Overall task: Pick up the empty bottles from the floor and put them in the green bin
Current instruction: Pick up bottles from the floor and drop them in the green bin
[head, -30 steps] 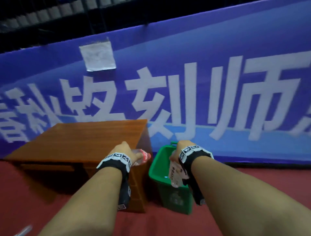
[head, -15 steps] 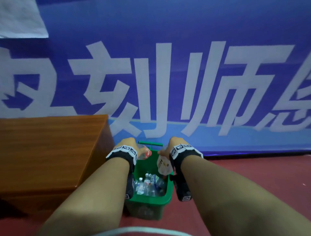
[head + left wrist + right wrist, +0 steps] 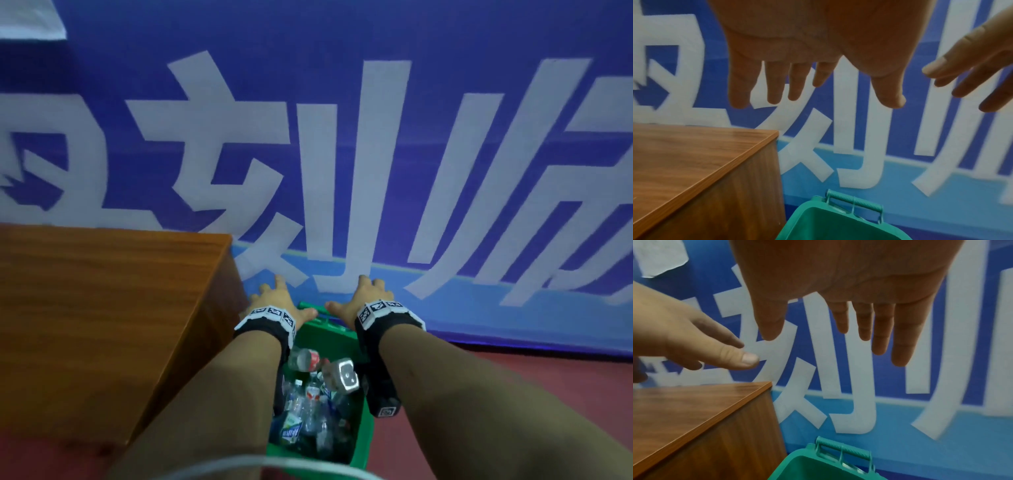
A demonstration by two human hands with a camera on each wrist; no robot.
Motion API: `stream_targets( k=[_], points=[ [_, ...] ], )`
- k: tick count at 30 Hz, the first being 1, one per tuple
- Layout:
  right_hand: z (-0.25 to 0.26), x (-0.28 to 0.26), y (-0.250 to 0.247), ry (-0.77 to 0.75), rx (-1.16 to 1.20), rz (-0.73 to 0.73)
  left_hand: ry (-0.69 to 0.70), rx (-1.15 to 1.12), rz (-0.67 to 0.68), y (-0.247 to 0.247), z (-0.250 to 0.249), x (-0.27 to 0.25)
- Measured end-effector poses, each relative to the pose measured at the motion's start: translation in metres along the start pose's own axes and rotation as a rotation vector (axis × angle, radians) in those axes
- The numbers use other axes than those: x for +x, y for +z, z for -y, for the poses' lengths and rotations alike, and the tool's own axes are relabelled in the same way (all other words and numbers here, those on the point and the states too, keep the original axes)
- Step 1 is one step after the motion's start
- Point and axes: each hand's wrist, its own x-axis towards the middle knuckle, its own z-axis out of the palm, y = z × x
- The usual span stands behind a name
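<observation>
The green bin [image 3: 365, 428] stands on the red floor between my forearms, with several empty bottles [image 3: 301, 411] inside. Two more bottles hang in mid-air over its mouth: one with a red label [image 3: 304, 359] and a clear one with a white label [image 3: 344, 375]. My left hand [image 3: 277, 299] and right hand [image 3: 368, 298] hover above the bin's back rim, fingers spread and holding nothing. Both wrist views show flat open palms, the left hand [image 3: 818, 65] and the right hand [image 3: 849, 305], above the bin's green handle [image 3: 854, 202] [image 3: 842, 449].
A brown wooden cabinet [image 3: 102, 325] stands right against the bin's left side. A blue banner with large white characters [image 3: 376, 154] forms the wall just behind the bin. Red floor [image 3: 548, 383] lies to the right.
Both hands have spread open and let go of their bottles, which now fall toward the bin. The head view has dropped closer over the bin.
</observation>
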Motion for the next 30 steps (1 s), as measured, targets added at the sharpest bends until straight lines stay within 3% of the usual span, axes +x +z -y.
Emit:
stream_targets(
  k=[6,10,16,22,26,30],
  points=[
    [0.048,0.039,0.007,-0.260,-0.116,0.119,-0.347,-0.205,-0.113,-0.011,0.040,-0.005],
    [0.110,-0.003,0.045,-0.534,-0.252,0.230,-0.646,-0.293,-0.180,-0.022,0.107,-0.064],
    [0.186,-0.146,0.110,-0.974,-0.356,0.379,-1.071,-0.379,-0.390,-0.022,0.223,-0.223],
    [0.213,-0.324,0.180,-1.311,-0.426,0.486,-1.444,-0.460,-0.486,0.015,0.309,-0.418],
    [0.218,-0.435,0.223,-1.439,-0.461,0.524,-1.584,-0.500,-0.500,0.050,0.356,-0.528],
    [0.229,-0.533,0.261,-1.520,-0.451,0.534,-1.637,-0.530,-0.505,0.073,0.406,-0.607]
  ],
)
